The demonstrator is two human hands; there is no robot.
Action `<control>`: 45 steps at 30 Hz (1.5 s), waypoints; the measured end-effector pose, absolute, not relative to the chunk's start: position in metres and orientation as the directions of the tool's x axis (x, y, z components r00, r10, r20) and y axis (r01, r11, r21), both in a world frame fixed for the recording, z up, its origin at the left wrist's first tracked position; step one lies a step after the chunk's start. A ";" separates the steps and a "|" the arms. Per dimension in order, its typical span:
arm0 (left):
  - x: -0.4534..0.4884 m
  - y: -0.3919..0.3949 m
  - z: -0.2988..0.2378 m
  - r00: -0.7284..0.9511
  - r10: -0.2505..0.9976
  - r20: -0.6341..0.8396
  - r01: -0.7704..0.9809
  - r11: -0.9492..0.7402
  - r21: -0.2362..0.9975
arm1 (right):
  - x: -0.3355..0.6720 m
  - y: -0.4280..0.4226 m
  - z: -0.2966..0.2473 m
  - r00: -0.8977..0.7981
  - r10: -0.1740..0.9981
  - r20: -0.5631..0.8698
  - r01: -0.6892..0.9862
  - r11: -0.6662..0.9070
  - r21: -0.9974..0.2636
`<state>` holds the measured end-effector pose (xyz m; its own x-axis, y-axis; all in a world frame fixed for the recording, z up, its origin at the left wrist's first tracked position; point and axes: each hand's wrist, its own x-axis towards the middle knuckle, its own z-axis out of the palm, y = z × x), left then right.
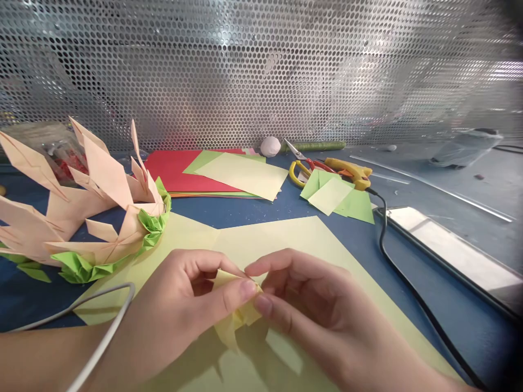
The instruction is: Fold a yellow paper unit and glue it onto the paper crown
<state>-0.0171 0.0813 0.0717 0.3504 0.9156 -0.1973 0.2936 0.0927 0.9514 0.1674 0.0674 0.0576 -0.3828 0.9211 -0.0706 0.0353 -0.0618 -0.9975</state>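
Observation:
A small folded piece of yellow paper [229, 326] is held up between my two hands, over large pale yellow sheets [281, 234]. My left hand [183, 299] pinches it between thumb and fingers, the thumb pressed across its top. My right hand [314, 310] is curled with thumb and index finger at the paper's right corner. The fingers hide part of the folds. To the left stands a ring of folded pink paper [108, 174], pointed pieces sticking up, with green folded paper [153, 228] along its lower edge.
Red paper sheets [175, 169] lie at the back. Right of them are scissors [300, 158], a yellow glue gun [351, 171] with a black cord [392, 261], green paper squares [355, 204] and a phone [449, 245]. A white cable [118, 316] crosses my left wrist. Perforated metal [245, 71] stands behind.

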 end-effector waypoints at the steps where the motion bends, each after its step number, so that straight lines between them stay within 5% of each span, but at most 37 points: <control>1: -0.017 0.081 0.072 0.366 0.909 -0.197 0.309 0.081 0.948 | 0.167 0.068 0.058 -0.387 0.918 -0.090 0.013 -0.092 -0.996; 6: -0.016 0.078 0.074 0.376 0.902 -0.212 0.365 0.066 0.929 | 0.172 0.068 0.061 -0.345 0.924 -0.167 -0.092 -0.210 -0.973; 15: -0.016 0.079 0.072 0.453 0.875 -0.171 0.391 -0.022 0.920 | 0.174 0.067 0.064 -0.340 0.929 -0.148 -0.023 -0.166 -0.986; 21: -0.017 0.079 0.073 0.521 0.786 -0.333 0.198 0.268 0.943 | 0.174 0.069 0.058 -0.317 0.945 -0.086 0.042 -0.077 -0.996; 26: -0.012 0.078 0.073 0.380 0.869 -0.316 0.260 0.227 0.939 | 0.171 0.071 0.059 -0.292 0.956 -0.029 0.022 -0.024 -0.999; 33: -0.012 0.078 0.067 0.369 0.874 -0.318 0.243 0.239 0.940 | 0.169 0.069 0.056 -0.311 0.940 -0.138 0.043 -0.131 -0.990; 45: -0.012 0.078 0.068 0.326 0.896 -0.301 0.323 0.194 0.926 | 0.174 0.068 0.054 -0.308 0.943 -0.129 0.016 -0.131 -0.991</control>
<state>-0.0125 0.0777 0.0678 0.3258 0.8963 -0.3010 0.3232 0.1936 0.9263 0.1742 0.0679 0.0540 -0.3079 0.9426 -0.1291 0.0157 -0.1307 -0.9913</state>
